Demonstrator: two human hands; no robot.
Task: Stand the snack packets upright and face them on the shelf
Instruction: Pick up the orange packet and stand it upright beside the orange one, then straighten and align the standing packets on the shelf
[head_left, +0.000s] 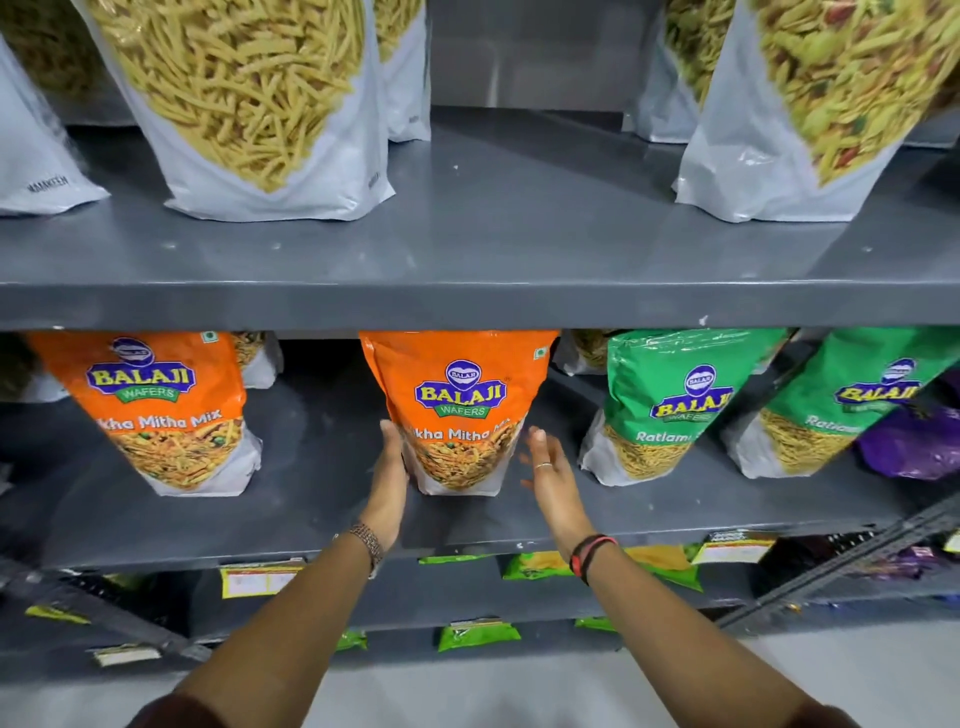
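Sleeves of dark cloth edge the bottom of the view, and from them we follow two bare forearms reaching up toward the middle shelf (322, 540). On the left wrist we see a beaded bracelet (368, 540), on the right wrist a black and red band (589, 556). The left hand (388, 483) lies flat, fingers straight and together, pressed against the left side of the middle orange packet (457, 410); it touches the packet but does not curl round it. The right hand (545, 467) is open too, fingers spread loosely, a thin ring on one finger; it hovers just beside the packet's right side, and we cannot tell whether it touches. That packet stands upright near the front of the shelf, its printed face toward us. To its left, well apart, we see a second orange packet (166, 410), standing with its face forward. To the right stand two green packets (670, 405), both leaning, the farther one (831, 405) tilted more, with a purple packet (909, 441) beside it at the right edge. Below the middle shelf, small green sachets (478, 634) and price tags (257, 579) show on lower levels. Above, on the upper shelf (519, 234), we see large white bags with clear windows: one of yellow sticks (260, 104) at left, one of mixed snack (810, 104) at right, leaning.
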